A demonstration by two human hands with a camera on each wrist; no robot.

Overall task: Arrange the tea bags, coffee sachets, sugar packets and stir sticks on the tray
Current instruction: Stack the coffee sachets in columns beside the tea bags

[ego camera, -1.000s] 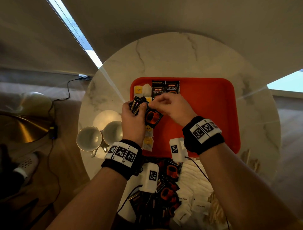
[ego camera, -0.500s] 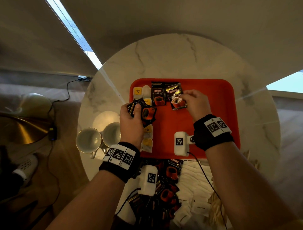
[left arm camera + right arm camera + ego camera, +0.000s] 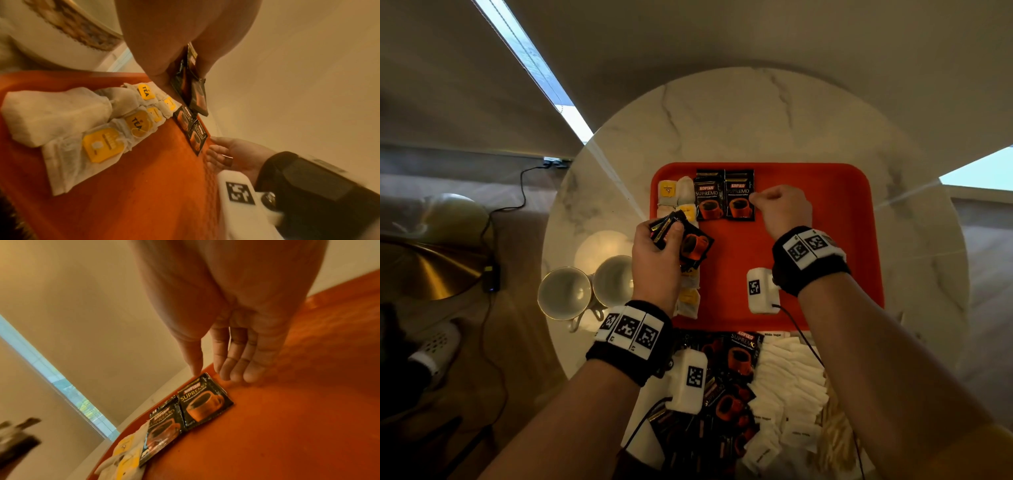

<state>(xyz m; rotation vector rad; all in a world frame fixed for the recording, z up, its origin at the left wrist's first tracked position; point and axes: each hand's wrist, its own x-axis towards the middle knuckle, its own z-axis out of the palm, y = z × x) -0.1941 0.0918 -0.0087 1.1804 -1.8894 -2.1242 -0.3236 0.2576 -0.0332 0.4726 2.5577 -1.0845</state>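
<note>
An orange tray (image 3: 825,240) lies on the round marble table (image 3: 756,113). Tea bags (image 3: 683,192) with yellow tags run down its left edge. Two black coffee sachets (image 3: 739,200) lie side by side at the far left, overlapping others beneath. My right hand (image 3: 780,205) sits just right of them; in the right wrist view the thumb touches a corner of the right sachet (image 3: 205,405) while the straight fingers (image 3: 236,369) rest on the tray (image 3: 287,418). My left hand (image 3: 657,250) grips a bunch of coffee sachets (image 3: 695,245) above the tea bags (image 3: 102,129).
On the table in front of the tray lie a heap of coffee sachets (image 3: 722,394), white sugar packets (image 3: 787,383) and wooden stir sticks (image 3: 835,428). Two white cups (image 3: 565,293) stand at the table's left edge.
My right hand took one sachet from the left hand's bunch, carried it to the tray's far side, laid it beside the other sachet and let go.
</note>
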